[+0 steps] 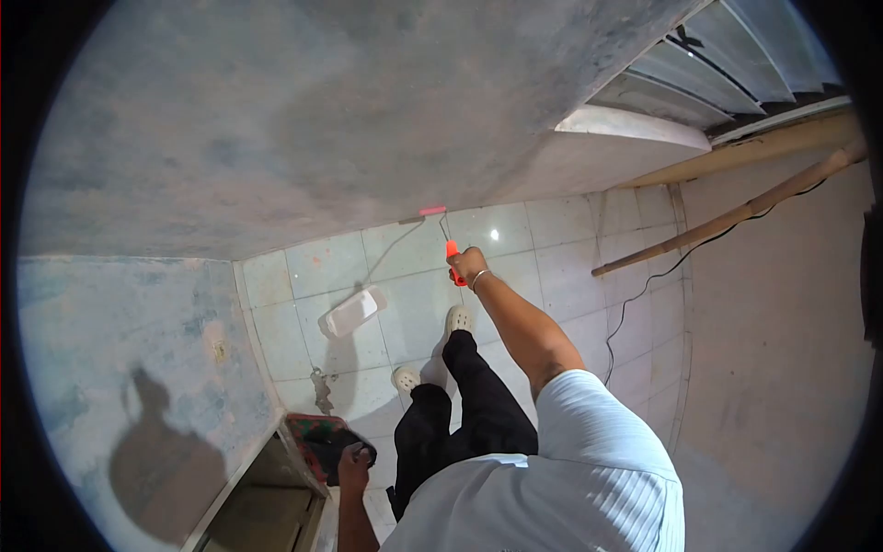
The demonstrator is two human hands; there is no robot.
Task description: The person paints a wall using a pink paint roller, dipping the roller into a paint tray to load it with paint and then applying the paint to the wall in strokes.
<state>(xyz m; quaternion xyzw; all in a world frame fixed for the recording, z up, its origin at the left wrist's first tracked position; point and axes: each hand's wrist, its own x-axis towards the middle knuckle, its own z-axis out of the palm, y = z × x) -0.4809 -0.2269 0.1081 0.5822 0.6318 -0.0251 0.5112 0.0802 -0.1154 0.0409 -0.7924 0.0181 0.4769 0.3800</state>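
Note:
My right hand (469, 265) is wrapped round the orange handle of a paint roller (452, 249). A thin wire frame leads from the handle to the pink roller sleeve (432, 212), which is at the foot of the grey, patchy wall (368, 120). Low on the left, my left hand (353, 467) is closed, its fingers curled. It is in front of a red and dark container or bag (313, 442); what the fingers hold, if anything, I cannot make out. On the floor, left of the roller, lies a whitish oblong tray (352, 313).
Pale square tiles (497, 304) cover the floor. A bamboo pole (727, 217) and a black cable (635, 299) are on the right. Louvred window panes (708, 74) are at upper right. An open-fronted cabinet (258, 515) stands at lower left.

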